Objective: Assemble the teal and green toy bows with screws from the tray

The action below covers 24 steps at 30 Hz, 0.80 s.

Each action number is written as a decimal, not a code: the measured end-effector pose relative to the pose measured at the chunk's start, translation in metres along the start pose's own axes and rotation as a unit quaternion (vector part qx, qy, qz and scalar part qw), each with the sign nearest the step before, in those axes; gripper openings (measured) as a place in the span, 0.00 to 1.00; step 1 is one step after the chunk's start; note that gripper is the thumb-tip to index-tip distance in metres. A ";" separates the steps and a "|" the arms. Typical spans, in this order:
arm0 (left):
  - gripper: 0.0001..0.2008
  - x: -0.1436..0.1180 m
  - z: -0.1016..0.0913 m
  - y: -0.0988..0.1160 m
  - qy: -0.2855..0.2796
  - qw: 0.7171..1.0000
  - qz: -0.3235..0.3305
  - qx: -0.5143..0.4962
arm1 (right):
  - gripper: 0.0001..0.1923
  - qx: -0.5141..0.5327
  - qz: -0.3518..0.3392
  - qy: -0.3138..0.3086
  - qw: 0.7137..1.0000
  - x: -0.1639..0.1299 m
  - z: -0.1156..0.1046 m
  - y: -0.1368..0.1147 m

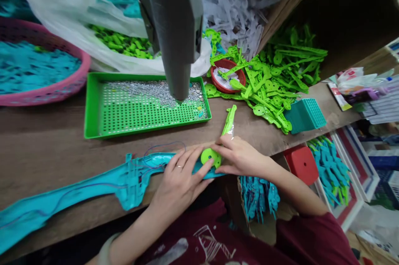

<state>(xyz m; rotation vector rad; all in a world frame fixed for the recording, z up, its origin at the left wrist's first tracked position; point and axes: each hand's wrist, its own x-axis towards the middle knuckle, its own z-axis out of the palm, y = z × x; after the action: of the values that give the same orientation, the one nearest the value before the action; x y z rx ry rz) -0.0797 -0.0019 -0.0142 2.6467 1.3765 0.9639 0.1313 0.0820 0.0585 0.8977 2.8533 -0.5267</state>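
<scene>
A long blue plastic toy shell [131, 177] with thin red and blue wires lies along the front edge of the wooden bench. My left hand [183, 173], a ring on one finger, is closed round its right end, the thumb against a lime-green disc. This disc belongs to a green plastic piece [230, 119] whose narrow arm points away from me. My right hand [240, 155] is closed on that piece beside the disc, fingertips pressing it against the blue shell. The fingers hide how the two parts meet.
A grey tool head [177, 36] hangs over a green perforated tray [102, 126] of small metal screws. Green parts [264, 86] pile up at right around a red basket [218, 86], near a teal basket [307, 115]. A pink basket [84, 65] stands left. A red stool [301, 164] is lower right.
</scene>
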 end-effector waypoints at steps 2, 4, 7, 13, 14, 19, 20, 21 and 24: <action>0.15 0.000 -0.001 0.000 -0.014 1.000 0.003 0.008 | 0.31 0.011 -0.007 0.000 1.000 -0.001 0.004 0.002; 0.15 0.000 -0.001 0.000 -0.021 1.000 0.003 0.017 | 0.32 0.051 -0.020 0.024 0.998 -0.004 0.008 0.008; 0.15 0.000 -0.001 0.000 -0.023 0.999 0.005 0.025 | 0.28 0.174 0.084 0.190 0.963 -0.008 0.016 0.026; 0.16 -0.008 0.001 -0.006 -0.009 0.999 0.039 0.006 | 0.27 0.572 0.349 0.283 0.686 0.007 0.017 0.066; 0.17 -0.011 0.001 -0.007 -0.004 0.999 0.045 0.005 | 0.25 0.604 0.339 0.269 0.669 0.010 0.015 0.068; 0.12 -0.015 -0.009 -0.008 -0.015 0.997 0.063 -0.032 | 0.22 0.638 0.306 0.270 0.653 0.013 0.007 0.062; 0.13 -0.011 -0.012 -0.007 -0.022 0.997 0.059 -0.047 | 0.22 0.637 0.300 0.282 0.652 0.012 0.007 0.059; 0.14 -0.005 -0.014 -0.006 -0.028 0.997 0.048 -0.062 | 0.21 0.634 0.295 0.295 0.651 0.011 0.009 0.056; 0.17 0.028 -0.015 -0.001 -0.066 0.990 -0.043 -0.114 | 0.19 0.622 0.282 0.327 0.653 0.012 0.014 0.048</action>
<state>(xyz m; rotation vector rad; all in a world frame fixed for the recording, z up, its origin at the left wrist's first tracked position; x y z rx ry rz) -0.0765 0.0160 0.0121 2.4152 1.2577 0.8615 0.1489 0.1205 0.0288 2.3821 1.9137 -2.5528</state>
